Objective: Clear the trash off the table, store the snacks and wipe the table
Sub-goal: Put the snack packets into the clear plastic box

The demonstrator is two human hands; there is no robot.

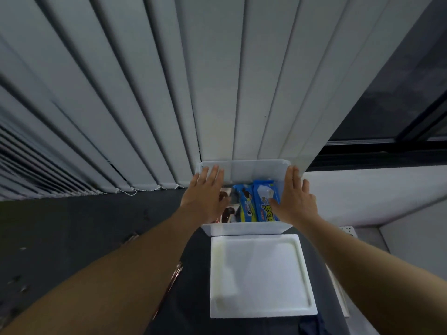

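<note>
Head view looks down along a wall of pale vertical blinds (pixel 145 93) that fills most of the upper picture, their lower ends hanging over a dark grey floor (pixel 72 226) on the left. To the right of the blinds a dark window (pixel 399 97) sits above a white ledge (pixel 375 197), and a white socket plate (pixel 348 230) shows just below that ledge.

One white storage box (pixel 244 229) stands open at the foot of the blinds, and one white lid (pixel 261 276) lies flat just in front of it, inner side up, touching or nearly touching the box's near wall. Inside the box three snack packs can be counted: a brown-and-white pack (pixel 227 211) at the left, partly hidden, then a blue and yellow biscuit pack (pixel 248 205), then a larger blue pack (pixel 266 199) at the right. Whether more lie beneath them cannot be told.

Both bare arms reach forward from the bottom corners. One left hand (pixel 205 194) lies flat over the box's left side, fingers spread and straight, tips at the far rim. One right hand (pixel 296 197) mirrors it on the right side, fingers extended toward the far corner, thumb resting across the larger blue pack. Neither hand is closed around anything; both are splayed wide.
</note>
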